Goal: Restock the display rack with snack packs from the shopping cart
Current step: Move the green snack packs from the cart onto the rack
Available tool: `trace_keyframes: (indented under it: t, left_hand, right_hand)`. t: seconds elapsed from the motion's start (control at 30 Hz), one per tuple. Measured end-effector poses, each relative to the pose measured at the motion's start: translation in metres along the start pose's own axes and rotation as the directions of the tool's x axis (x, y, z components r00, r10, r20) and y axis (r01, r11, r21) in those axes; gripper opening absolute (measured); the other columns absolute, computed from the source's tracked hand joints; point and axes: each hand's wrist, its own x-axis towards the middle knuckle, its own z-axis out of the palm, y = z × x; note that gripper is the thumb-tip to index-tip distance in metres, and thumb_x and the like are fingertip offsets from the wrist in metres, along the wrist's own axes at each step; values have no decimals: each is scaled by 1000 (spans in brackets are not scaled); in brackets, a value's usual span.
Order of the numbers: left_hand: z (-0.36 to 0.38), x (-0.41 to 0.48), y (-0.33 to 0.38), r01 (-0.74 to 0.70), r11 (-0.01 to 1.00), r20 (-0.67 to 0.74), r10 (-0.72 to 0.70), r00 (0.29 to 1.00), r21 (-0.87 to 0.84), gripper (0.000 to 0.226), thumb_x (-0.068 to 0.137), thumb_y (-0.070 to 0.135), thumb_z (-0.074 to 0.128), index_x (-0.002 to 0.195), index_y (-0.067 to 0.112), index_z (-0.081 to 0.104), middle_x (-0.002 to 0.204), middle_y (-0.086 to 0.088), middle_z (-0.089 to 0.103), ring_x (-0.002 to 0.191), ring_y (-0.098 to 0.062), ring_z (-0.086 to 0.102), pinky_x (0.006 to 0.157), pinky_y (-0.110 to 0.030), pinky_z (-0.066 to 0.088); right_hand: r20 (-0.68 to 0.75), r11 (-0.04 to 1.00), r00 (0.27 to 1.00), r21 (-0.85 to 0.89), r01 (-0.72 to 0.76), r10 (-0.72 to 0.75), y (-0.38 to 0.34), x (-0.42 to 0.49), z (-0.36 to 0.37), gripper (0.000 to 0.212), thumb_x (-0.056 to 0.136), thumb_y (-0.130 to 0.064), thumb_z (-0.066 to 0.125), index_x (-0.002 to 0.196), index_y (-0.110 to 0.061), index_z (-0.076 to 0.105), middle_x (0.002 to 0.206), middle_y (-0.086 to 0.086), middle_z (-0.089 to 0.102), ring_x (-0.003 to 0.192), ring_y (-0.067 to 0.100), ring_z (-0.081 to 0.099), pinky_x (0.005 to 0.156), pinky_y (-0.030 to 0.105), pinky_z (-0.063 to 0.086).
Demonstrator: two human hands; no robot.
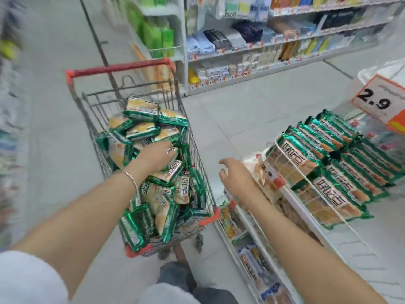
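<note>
The steel-wire shopping cart with red plastic handle and corners (98, 104) stands left of centre, heaped with green foil snack packs (142, 130). The left hand (156, 154) lies on top of that heap with its fingers bent down among the packs; whether they grip one cannot be told. To pick well, I judge it should take a pack lying loose on top, gripped across its short width. Pulling one from lower down would likely spill its neighbours over the wire wall. The right hand (235, 174) hangs between cart and rack, fingers loosely spread, holding nothing, so it is free to receive a pack or steady the rows. On the right, the white wire display rack (294, 199) carries stocked green packs (333, 163) in neat rows, label up, below an orange-and-white price sign (381, 99). New packs should probably follow that order.
</note>
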Motion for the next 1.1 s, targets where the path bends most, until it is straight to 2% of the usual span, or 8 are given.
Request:
trace_keyframes:
  t: [0.17,0.3,0.37,0.47,0.7,0.83,1.0,1.1]
  left_hand:
    - [12,-34,-66,183,974,67,-175,982,-132,42,105,42,37,136,17,53,118,-10,66,86,-27,68,68,-33,51]
    - [20,-46,-93,228,953,88,-214,973,-201,44,106,38,39,140,13,51,127,-15,64,108,-33,63,77,-33,46]
    - [27,-46,-107,253,933,106,-233,967,-255,43,104,41,41,138,18,54,123,-10,66,97,-25,64,84,-38,52]
    - [31,-41,-123,269,888,142,-232,962,-372,37,103,41,45,128,19,61,118,-8,69,87,-20,56,85,-42,53]
    - [22,-38,-111,363,682,389,-125,913,-635,79,84,68,60,143,16,48,147,-3,48,126,-22,52,109,-45,44]
    - [15,-41,-99,511,311,519,-64,852,-801,86,79,69,64,141,14,47,148,-15,49,134,-37,49,115,-53,35]
    - [-28,-55,-145,250,16,234,-294,927,-968,63,79,46,68,124,4,58,98,-12,76,90,-31,70,85,-40,60]
    - [-40,-68,-189,166,-33,163,-452,877,-986,55,80,50,66,117,8,64,102,-12,76,100,-32,65,102,-47,49]
  right_hand:
    - [449,992,888,26,-121,96,-58,18,80,43,98,-24,53,135,-3,54,128,14,64,109,30,61,96,36,50]
    - [631,928,740,83,-362,232,-81,13,146,88,95,-57,53,155,-3,20,152,18,41,135,34,45,107,40,40]
    - [623,889,731,118,-442,280,-81,7,174,94,90,-58,60,157,-8,17,155,18,35,136,32,45,105,41,45]
    - [538,895,783,109,-433,314,-80,9,182,66,92,-30,64,150,-10,38,102,12,68,71,16,64,53,22,47]
    - [679,837,734,402,-371,-1,-77,74,89,61,71,-31,80,129,-24,61,137,2,56,129,25,47,115,45,26]
    - [643,540,761,673,-505,-90,-92,108,63,77,61,-28,89,128,-12,56,129,16,63,121,32,58,113,57,34]
    - [555,90,829,831,-549,-70,-148,135,79,57,97,-49,46,131,-4,55,124,17,67,110,29,66,89,38,51]
    - [480,330,872,811,-483,96,-182,153,115,40,101,-21,46,136,-3,51,133,17,61,118,29,61,96,36,51]
